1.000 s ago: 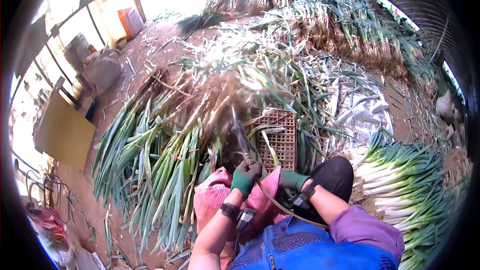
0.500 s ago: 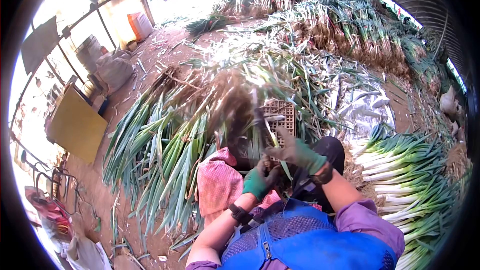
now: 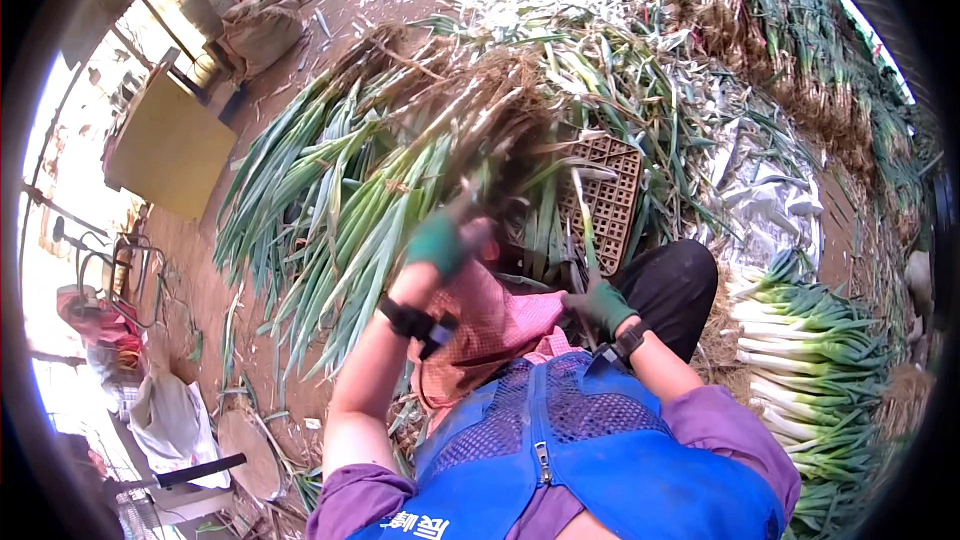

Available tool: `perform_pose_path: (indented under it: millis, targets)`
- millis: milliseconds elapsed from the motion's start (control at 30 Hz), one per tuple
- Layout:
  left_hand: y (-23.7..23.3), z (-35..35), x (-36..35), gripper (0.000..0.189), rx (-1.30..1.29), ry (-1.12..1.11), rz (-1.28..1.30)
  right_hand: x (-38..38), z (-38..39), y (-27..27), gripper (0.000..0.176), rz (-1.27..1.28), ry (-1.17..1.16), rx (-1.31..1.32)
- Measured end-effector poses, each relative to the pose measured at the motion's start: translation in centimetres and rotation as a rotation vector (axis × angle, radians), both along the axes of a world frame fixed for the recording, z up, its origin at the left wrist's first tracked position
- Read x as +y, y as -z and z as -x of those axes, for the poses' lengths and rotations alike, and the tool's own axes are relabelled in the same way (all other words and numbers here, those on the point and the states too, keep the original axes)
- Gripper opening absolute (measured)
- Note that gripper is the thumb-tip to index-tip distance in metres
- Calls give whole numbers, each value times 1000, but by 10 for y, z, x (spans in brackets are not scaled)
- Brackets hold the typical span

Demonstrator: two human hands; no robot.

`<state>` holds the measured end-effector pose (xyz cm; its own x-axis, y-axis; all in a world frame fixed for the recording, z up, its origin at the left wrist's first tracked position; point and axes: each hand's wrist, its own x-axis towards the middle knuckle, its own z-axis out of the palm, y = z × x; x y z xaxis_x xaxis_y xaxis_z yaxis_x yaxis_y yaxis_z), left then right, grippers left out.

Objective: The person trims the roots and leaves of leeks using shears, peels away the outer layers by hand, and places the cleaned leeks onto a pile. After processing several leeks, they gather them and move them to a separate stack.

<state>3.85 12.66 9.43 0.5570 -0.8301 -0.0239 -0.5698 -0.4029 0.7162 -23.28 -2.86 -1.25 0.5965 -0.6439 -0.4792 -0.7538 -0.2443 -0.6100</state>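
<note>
My left hand (image 3: 437, 240), in a green glove, is raised into the heap of unpeeled green onions (image 3: 350, 190) on my left. Its fingers are curled around stalks near the rooty ends. My right hand (image 3: 603, 305), also in a green glove, rests by my black-trousered knee and grips a thin-tipped tool (image 3: 581, 230) that points up in front of a brown plastic crate (image 3: 612, 195). A pink checked cloth (image 3: 490, 325) lies over my lap between my arms. Black straps sit on both wrists.
A stack of cleaned white-stemmed green onions (image 3: 810, 360) lies at my right. A silvery sheet (image 3: 760, 190) with peelings lies beyond it, and more onion heaps line the back. At the left are a yellow board (image 3: 170, 145), sacks (image 3: 260, 25) and metal frames on dirt floor.
My left hand let go of the tool and rose leftward into the onion heap. My right hand now holds the tool lower, near my knee. The view tilted down.
</note>
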Motion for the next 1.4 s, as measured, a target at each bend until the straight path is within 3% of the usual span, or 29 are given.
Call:
perform_pose_path:
  millis: [67, 133, 233, 367, 467, 500, 667, 800, 867, 933, 1000, 1067, 1133, 1200, 1300, 1333, 1400]
  targets:
    - [-7, -48, -6, 56, -88, -186, -238, -2, -4, 29, 101, 133, -28, 169]
    - [24, -105, -16, 61, -239, -287, -409, -6, -12, 29, 100, 80, -19, 203]
    - [46, -167, -25, 65, -221, -325, -479, -11, -17, 41, 101, -26, 26, 195]
    - [98, -231, -39, 65, -106, -330, -597, -12, -11, 57, 104, 49, -33, 201]
    - [128, -245, -40, 65, -196, -322, -589, -18, -11, 65, 106, 26, -41, 205]
    - [124, -239, -43, 64, -295, -343, -593, -19, -11, 67, 107, 25, -46, 200]
    - [116, -250, -34, 64, -306, -158, -636, -17, -13, 52, 106, 18, 1, 134]
    - [57, -225, -15, 56, -138, -32, -553, -20, -9, 65, 89, 189, -30, 37]
    - [-10, -189, -16, 45, -125, -28, -696, -19, -9, 65, 85, 204, -32, 70]
    - [-88, -139, -17, 40, 2, 12, -662, -21, -8, 65, 86, 211, -41, 37]
    - [-115, -114, -9, 30, 195, 151, -538, -26, -10, 47, 82, 63, -18, 46]
    - [-135, -70, -13, 27, 390, 228, -433, -25, -9, 28, 74, 6, 71, -124]
    - [-128, -34, -26, 26, 560, 305, -362, -26, -2, 22, 66, 12, 72, -299]
    - [-117, -8, -51, 38, 556, 373, -404, -29, 4, 22, 56, 75, 52, -135]
    - [-40, 10, -83, 51, 534, 193, -367, -32, 15, 8, 55, -10, 122, -220]
    - [-2, 15, -81, 49, 777, 215, -186, -31, 17, -4, 54, -27, 147, -221]
    - [68, 9, -85, 46, 587, 205, -437, -28, 19, -30, 51, -58, 193, -226]
